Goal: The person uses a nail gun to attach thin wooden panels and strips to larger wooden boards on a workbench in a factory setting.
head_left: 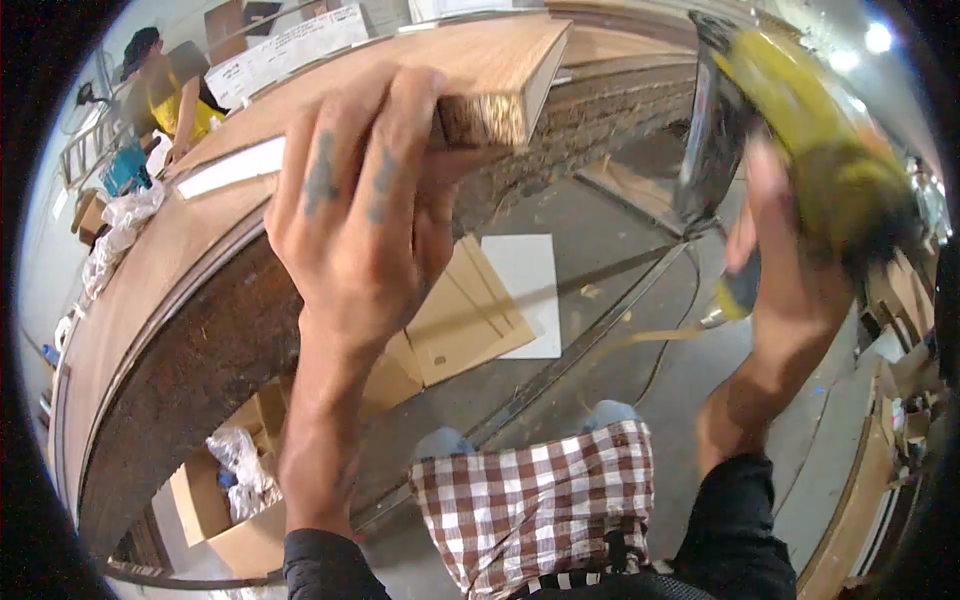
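My left hand grips the near end of a wood-faced board, fingers over its top edge. The board's cut end shows a rough, pale core. In my right hand is a yellow and black pneumatic nail gun, blurred by motion and raised right of the board, apart from it. An air hose joins the bottom of its handle. Below the board is a long wooden workpiece, its curved top running to the left with a white strip on it.
Flattened cardboard and a white sheet lie on the floor. An open carton with plastic bags stands lower left. Another person in yellow works at the far left. Wood pieces are stacked at right.
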The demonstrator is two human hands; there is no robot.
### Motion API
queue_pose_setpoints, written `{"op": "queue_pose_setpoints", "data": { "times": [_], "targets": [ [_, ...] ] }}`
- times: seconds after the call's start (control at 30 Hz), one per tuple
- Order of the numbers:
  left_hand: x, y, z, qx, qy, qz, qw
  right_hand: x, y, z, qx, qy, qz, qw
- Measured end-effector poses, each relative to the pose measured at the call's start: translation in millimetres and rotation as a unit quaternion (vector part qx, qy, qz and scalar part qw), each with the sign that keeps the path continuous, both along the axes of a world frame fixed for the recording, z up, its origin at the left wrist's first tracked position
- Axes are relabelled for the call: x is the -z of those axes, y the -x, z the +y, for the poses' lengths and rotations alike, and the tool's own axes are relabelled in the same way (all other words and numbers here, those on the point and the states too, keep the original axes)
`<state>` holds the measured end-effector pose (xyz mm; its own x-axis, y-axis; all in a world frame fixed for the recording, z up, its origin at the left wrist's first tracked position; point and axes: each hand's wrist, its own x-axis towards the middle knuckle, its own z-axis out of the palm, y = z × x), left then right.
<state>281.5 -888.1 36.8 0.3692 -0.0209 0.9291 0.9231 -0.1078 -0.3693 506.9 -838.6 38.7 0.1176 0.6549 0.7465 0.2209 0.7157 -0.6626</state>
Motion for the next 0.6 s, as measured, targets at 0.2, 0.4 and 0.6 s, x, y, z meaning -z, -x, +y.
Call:
{"op": "queue_pose_setpoints", "data": {
  "times": [0.2,0.4,0.6],
  "targets": [
    [-15.8,-4.2,-11.4,-0.025,0.015,-0.006,1.0,-139.6,40.1,104.2,0.084,-0.004,-0.393,0.916],
    [-18.0,5.3,3.4,-0.06,0.044,-0.042,0.996,-146.3,100.7,326.6,0.2,-0.188,-0.444,0.853],
    [-21.0,9.6,6.3,-0.213,0.093,-0.073,0.97,-150.8,100.0,299.6,0.116,-0.037,-0.516,0.848]
  ]
}}
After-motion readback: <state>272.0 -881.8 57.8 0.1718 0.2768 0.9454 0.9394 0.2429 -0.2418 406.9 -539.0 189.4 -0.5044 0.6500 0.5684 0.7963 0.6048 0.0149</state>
